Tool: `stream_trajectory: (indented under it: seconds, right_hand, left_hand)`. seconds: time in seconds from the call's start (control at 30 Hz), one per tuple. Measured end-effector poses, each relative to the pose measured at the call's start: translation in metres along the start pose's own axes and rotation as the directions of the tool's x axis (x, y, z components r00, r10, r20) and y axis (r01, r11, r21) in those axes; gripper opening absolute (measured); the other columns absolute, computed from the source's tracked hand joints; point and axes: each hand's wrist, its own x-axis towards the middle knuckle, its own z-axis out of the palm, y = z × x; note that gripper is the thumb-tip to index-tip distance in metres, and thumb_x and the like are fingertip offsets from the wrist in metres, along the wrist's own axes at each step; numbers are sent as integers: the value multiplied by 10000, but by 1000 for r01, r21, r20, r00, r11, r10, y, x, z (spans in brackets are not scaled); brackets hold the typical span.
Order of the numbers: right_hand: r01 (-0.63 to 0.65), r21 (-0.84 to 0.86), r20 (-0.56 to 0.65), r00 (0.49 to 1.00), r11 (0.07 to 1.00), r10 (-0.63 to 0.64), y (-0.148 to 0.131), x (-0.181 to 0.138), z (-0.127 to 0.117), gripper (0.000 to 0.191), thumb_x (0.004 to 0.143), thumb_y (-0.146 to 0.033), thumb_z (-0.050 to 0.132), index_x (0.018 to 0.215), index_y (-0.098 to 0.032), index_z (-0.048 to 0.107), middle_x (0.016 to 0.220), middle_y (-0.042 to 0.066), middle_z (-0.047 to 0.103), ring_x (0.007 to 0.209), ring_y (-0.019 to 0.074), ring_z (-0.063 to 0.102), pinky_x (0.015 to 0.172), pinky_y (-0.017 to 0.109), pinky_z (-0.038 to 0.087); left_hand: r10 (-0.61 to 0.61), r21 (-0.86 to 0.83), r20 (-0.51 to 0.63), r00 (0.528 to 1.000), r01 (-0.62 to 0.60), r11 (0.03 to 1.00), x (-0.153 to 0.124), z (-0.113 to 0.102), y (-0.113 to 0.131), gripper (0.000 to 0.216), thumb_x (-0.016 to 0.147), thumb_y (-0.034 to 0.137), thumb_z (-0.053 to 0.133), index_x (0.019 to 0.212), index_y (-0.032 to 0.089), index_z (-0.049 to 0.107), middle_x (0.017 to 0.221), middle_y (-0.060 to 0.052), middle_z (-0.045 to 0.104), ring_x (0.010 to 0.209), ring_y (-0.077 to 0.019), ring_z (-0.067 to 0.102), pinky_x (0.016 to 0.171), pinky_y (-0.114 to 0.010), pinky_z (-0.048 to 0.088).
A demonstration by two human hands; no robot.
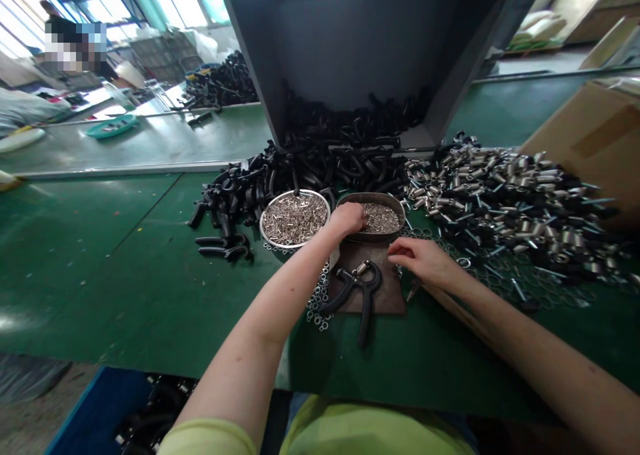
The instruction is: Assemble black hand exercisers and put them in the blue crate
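Observation:
My left hand (346, 219) reaches into a dark round bowl (395, 205) of small metal parts, fingers curled down among them. My right hand (423, 258) hovers just right of a brown mat (387, 295), fingers bent together in a loose pinch; what they hold, if anything, is too small to see. On the mat lies a black hand gripper (356, 287) with its spring at the top and two handles spread downward. A steel bowl (295, 217) of small silver pins stands left of the dark bowl.
A heap of black plastic handles (280, 175) spills from a large grey bin (360, 41) behind the bowls. Silver springs and black parts (510, 188) are piled at right, beside a cardboard box (595, 135). Loose washers (317, 305) lie by the mat. Green tabletop (100, 261) extends left.

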Motion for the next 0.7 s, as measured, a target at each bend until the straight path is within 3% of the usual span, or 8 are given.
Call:
stream_trajectory:
  seconds: [0.17,0.33,0.4,0.5,0.6,0.7]
  right_hand:
    - [41,-73,0,999,997,-41,-3,-8,3,117,756,-283,567,788,-220,661,778,8,690,722,177,616,654,282,438]
    - [2,-113,-26,1000,994,-5,10,-41,-8,161,812,-350,528,848,-259,656,835,11,690,737,189,622,652,303,453]
    - [-12,-138,-58,998,990,4,23,-62,-10,191,841,-383,497,877,-278,653,904,22,689,807,203,627,707,324,466]
    - [-68,-260,-157,987,963,28,48,-97,-6,257,849,-454,470,923,-278,642,1000,66,664,917,248,606,754,372,469]
    - [-173,-428,-265,962,887,60,71,-128,6,380,795,-543,493,972,-231,618,1015,120,635,945,306,581,710,415,473]
    - [-241,-484,-319,944,841,87,84,-145,21,433,804,-556,443,950,-179,597,947,133,625,887,305,590,701,420,475]
  left_hand:
    - [31,-160,-58,998,-40,986,-25,-11,-8,107,839,227,544,908,161,594,755,-30,675,693,-134,628,682,-247,486]
    - [108,-573,2,994,-87,815,-84,-11,-19,166,767,300,655,805,158,578,604,34,585,549,-98,555,538,-209,416]
    - [117,-557,17,993,-88,826,-108,-4,-22,180,746,325,679,743,160,605,619,26,587,572,-104,540,554,-223,401]
    - [167,-417,-47,985,-172,893,-132,10,-22,173,696,327,735,676,173,658,734,-4,616,738,-144,557,699,-271,418]
    - [203,-337,-94,975,-223,915,-140,24,-23,156,670,329,764,665,194,686,824,-19,628,882,-182,548,830,-314,391]
    - [176,-360,-105,979,-202,911,-140,31,-23,146,674,310,766,663,191,681,842,-17,632,887,-184,546,844,-319,382]
